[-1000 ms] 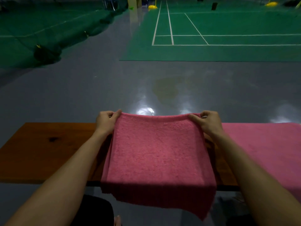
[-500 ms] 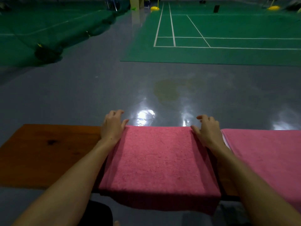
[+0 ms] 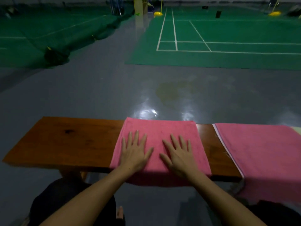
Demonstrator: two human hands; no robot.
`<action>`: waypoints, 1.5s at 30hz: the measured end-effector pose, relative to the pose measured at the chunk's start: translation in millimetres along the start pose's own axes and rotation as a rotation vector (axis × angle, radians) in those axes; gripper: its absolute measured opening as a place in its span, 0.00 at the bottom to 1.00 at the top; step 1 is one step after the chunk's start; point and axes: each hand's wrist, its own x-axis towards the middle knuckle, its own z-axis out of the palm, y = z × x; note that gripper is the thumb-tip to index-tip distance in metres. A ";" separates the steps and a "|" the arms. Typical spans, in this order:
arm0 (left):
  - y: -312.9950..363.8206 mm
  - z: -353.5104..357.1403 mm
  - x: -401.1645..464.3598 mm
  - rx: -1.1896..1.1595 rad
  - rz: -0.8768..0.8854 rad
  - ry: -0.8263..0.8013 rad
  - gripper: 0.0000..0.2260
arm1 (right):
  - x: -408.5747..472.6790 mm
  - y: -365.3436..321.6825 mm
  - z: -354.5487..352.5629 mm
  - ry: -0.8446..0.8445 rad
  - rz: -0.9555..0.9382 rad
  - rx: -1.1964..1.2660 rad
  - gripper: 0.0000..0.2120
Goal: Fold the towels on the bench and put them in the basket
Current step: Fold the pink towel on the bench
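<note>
Now | left hand [image 3: 133, 152], right hand [image 3: 179, 154]: fingers straight, spread, pressing flat on folded towel [image 3: 159, 128] | bench [image 3: 65, 141]

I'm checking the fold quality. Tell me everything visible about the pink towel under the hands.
The folded pink towel is terry-like cloth, a flat, roughly square stack lying across the wooden bench. Its near edge hangs over the bench front. The left hand and right hand press flat on it, fingers spread.

Both hands — left hand [image 3: 133, 152], right hand [image 3: 178, 154] — lie on the folded towel [image 3: 160, 131] on the bench [image 3: 65, 141], second towel [image 3: 263, 152] rightward.
</note>
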 end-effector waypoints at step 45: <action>94.4 -66.0 54.2 -0.456 0.688 -0.380 0.09 | -40.9 47.4 -55.7 0.280 0.116 1.008 0.23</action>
